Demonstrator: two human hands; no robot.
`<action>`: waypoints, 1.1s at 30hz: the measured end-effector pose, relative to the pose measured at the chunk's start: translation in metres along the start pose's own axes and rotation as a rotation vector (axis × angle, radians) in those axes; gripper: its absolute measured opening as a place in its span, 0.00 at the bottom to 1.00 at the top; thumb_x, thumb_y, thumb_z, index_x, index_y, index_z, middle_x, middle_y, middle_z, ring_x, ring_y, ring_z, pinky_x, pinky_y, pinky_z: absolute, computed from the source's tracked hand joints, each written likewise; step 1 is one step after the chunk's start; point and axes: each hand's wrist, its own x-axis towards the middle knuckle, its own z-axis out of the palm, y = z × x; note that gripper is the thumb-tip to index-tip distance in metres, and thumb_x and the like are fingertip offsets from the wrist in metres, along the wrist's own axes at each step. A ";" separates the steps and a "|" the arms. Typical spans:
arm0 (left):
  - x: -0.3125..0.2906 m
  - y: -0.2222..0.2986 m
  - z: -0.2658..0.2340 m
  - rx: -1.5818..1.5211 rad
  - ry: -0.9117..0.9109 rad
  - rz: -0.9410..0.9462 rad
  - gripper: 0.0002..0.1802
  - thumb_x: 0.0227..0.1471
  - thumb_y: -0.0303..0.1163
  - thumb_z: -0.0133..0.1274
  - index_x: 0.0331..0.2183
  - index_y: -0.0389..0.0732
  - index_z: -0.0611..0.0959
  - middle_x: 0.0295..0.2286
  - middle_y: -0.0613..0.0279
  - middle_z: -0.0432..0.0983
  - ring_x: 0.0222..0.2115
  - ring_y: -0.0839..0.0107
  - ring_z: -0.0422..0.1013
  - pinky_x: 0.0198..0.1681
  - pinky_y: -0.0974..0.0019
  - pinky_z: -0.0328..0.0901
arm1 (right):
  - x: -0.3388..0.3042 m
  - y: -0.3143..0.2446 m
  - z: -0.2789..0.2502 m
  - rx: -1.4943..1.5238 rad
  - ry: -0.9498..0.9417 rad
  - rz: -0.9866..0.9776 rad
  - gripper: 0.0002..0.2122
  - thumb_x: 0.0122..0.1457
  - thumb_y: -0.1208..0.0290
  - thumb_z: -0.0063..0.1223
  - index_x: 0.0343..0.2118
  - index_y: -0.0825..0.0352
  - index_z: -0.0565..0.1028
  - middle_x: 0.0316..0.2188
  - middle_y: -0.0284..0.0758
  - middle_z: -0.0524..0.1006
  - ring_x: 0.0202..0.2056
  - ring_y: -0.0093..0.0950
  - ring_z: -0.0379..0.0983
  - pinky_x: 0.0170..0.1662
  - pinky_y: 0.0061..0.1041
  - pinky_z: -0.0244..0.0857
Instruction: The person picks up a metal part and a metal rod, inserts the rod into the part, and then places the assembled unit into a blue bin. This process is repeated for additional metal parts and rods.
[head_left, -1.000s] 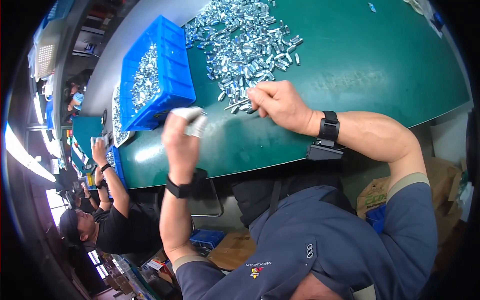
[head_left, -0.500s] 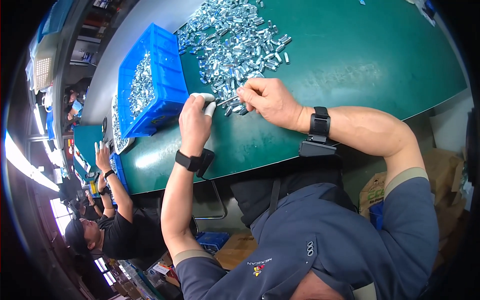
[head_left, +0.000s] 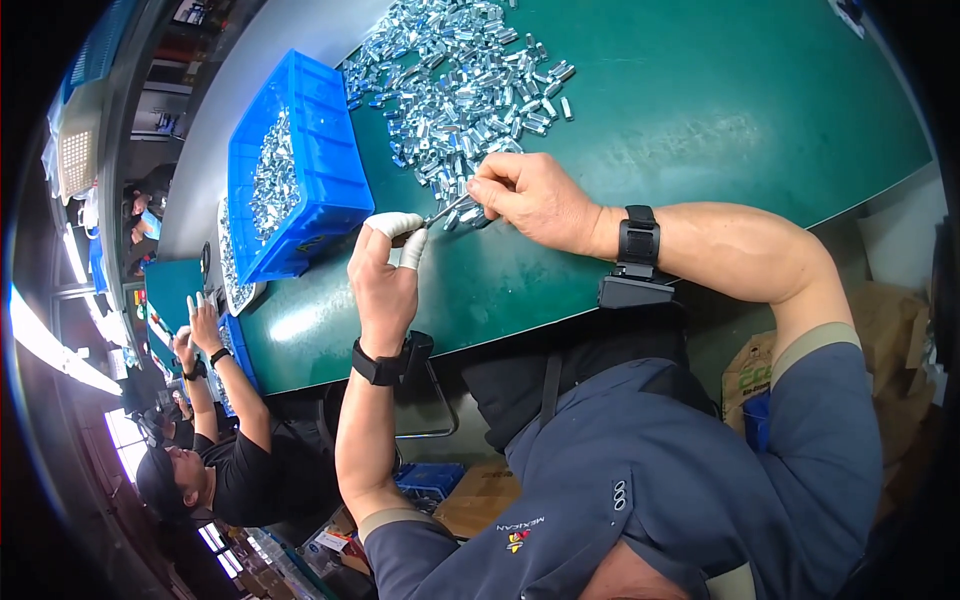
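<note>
My right hand is closed in a pinch on a thin metal rod that points down to the left. The rod's far end reaches the fingertips of my left hand, which wears white finger covers on its thumb and a finger. Those left fingertips are pinched together around something small; what it is cannot be made out. Just beyond both hands, a heap of small shiny metal cylindrical pieces is spread over the green tabletop.
Left of the heap a blue plastic bin holds many similar metal pieces. Beside it stands a white tray of small parts. Farther left, a co-worker in black has both hands raised at the table. Cardboard boxes lie below the table edge.
My left fingers have closed in around the rod's end, and the hand has shifted slightly down. My right hand stays nearly in place. The co-worker's hands have moved a little.
</note>
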 end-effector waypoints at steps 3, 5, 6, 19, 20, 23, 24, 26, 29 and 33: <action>-0.001 0.002 -0.001 -0.014 -0.003 0.000 0.09 0.50 0.17 0.63 0.36 0.34 0.82 0.32 0.60 0.78 0.32 0.69 0.74 0.39 0.69 0.69 | 0.001 -0.001 0.000 -0.017 0.013 -0.010 0.12 0.67 0.67 0.52 0.29 0.69 0.76 0.22 0.27 0.75 0.26 0.14 0.68 0.31 0.20 0.64; -0.002 0.001 0.000 0.017 -0.013 0.039 0.11 0.48 0.18 0.64 0.35 0.36 0.82 0.32 0.58 0.78 0.33 0.65 0.75 0.38 0.66 0.70 | 0.000 -0.001 -0.001 -0.006 0.018 -0.009 0.12 0.68 0.67 0.51 0.29 0.69 0.76 0.22 0.27 0.75 0.26 0.14 0.68 0.30 0.20 0.64; -0.003 0.001 0.000 0.032 -0.018 0.059 0.11 0.47 0.18 0.65 0.35 0.36 0.82 0.33 0.57 0.78 0.33 0.62 0.75 0.38 0.64 0.70 | 0.000 -0.001 -0.001 0.005 0.023 -0.007 0.12 0.68 0.66 0.51 0.29 0.69 0.76 0.22 0.27 0.75 0.26 0.14 0.68 0.30 0.19 0.64; 0.002 0.022 0.014 -0.029 -0.008 0.075 0.12 0.47 0.18 0.65 0.35 0.37 0.83 0.32 0.57 0.77 0.32 0.63 0.75 0.37 0.65 0.70 | -0.002 -0.008 -0.004 0.058 0.019 0.027 0.15 0.66 0.62 0.51 0.28 0.69 0.79 0.18 0.33 0.77 0.21 0.21 0.72 0.27 0.26 0.66; 0.002 0.023 0.014 -0.050 -0.005 0.054 0.12 0.47 0.18 0.65 0.36 0.37 0.83 0.32 0.58 0.77 0.33 0.63 0.75 0.37 0.66 0.70 | -0.001 -0.008 -0.005 0.058 0.021 0.024 0.15 0.66 0.62 0.51 0.28 0.69 0.79 0.18 0.33 0.77 0.21 0.21 0.72 0.27 0.26 0.66; 0.002 0.026 0.015 -0.091 -0.002 0.012 0.12 0.47 0.18 0.65 0.36 0.37 0.83 0.32 0.58 0.78 0.33 0.65 0.75 0.37 0.66 0.70 | -0.002 -0.009 -0.005 -0.050 -0.132 -0.003 0.18 0.67 0.60 0.51 0.26 0.69 0.79 0.16 0.33 0.77 0.20 0.21 0.72 0.27 0.26 0.66; 0.002 0.027 0.016 -0.091 -0.002 0.010 0.12 0.47 0.18 0.65 0.37 0.37 0.83 0.32 0.58 0.78 0.33 0.65 0.76 0.37 0.67 0.70 | -0.002 -0.009 -0.006 -0.049 -0.130 -0.003 0.18 0.67 0.60 0.51 0.26 0.69 0.79 0.16 0.33 0.77 0.20 0.21 0.72 0.27 0.26 0.66; 0.002 0.029 0.017 -0.089 -0.002 0.004 0.13 0.47 0.19 0.65 0.37 0.37 0.83 0.32 0.59 0.78 0.33 0.66 0.76 0.37 0.67 0.70 | -0.003 -0.009 -0.006 -0.038 -0.133 0.005 0.19 0.67 0.59 0.50 0.25 0.69 0.79 0.16 0.33 0.77 0.20 0.21 0.72 0.26 0.25 0.66; 0.001 0.025 0.009 -0.017 0.002 0.076 0.13 0.48 0.19 0.65 0.38 0.37 0.83 0.33 0.59 0.78 0.33 0.67 0.76 0.38 0.67 0.70 | -0.002 -0.010 -0.005 0.014 -0.070 -0.001 0.20 0.67 0.59 0.50 0.24 0.69 0.79 0.16 0.32 0.77 0.20 0.19 0.72 0.26 0.25 0.66; 0.018 0.002 -0.036 0.178 0.110 0.223 0.14 0.49 0.20 0.65 0.40 0.38 0.84 0.35 0.59 0.80 0.34 0.65 0.76 0.40 0.65 0.71 | 0.003 -0.012 -0.010 0.116 0.093 -0.001 0.19 0.68 0.60 0.50 0.25 0.70 0.78 0.16 0.31 0.76 0.20 0.18 0.72 0.26 0.24 0.66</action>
